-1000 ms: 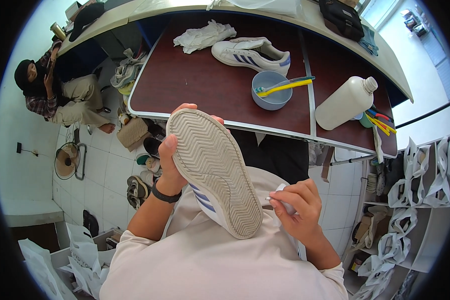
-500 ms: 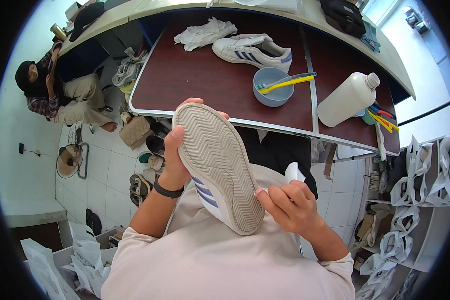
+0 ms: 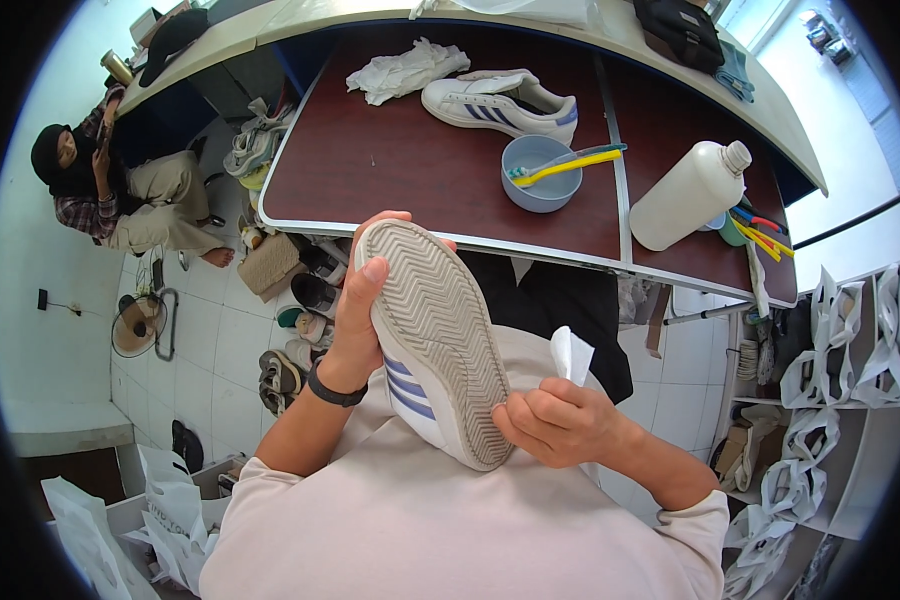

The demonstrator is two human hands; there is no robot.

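My left hand (image 3: pixel 353 315) is wrapped round the toe end of a white sneaker (image 3: pixel 438 325) with blue stripes. Its zigzag-patterned sole faces me, and the heel points down toward my shirt. A white tissue or thin cloth (image 3: pixel 571 354) sticks up out of my right hand (image 3: pixel 555 424), which is closed on it. The fingertips of that hand press against the sole's edge near the heel; whatever part of the tissue lies under them is hidden. On the table, the matching sneaker (image 3: pixel 500 104) stands upright beside a grey-blue bowl (image 3: pixel 541 176).
A yellow-handled brush (image 3: pixel 570 168) and another brush lie across the bowl. A white bottle (image 3: pixel 688 196) and crumpled white paper (image 3: pixel 407 70) are on the dark red table (image 3: pixel 340 160). A person (image 3: pixel 135 185) sits at the left; shoes and a fan (image 3: pixel 140 322) are on the floor.
The sneaker has turned a little and its toe has shifted slightly right. My right hand has moved slightly left and down along the heel edge, and the tissue stands up more.
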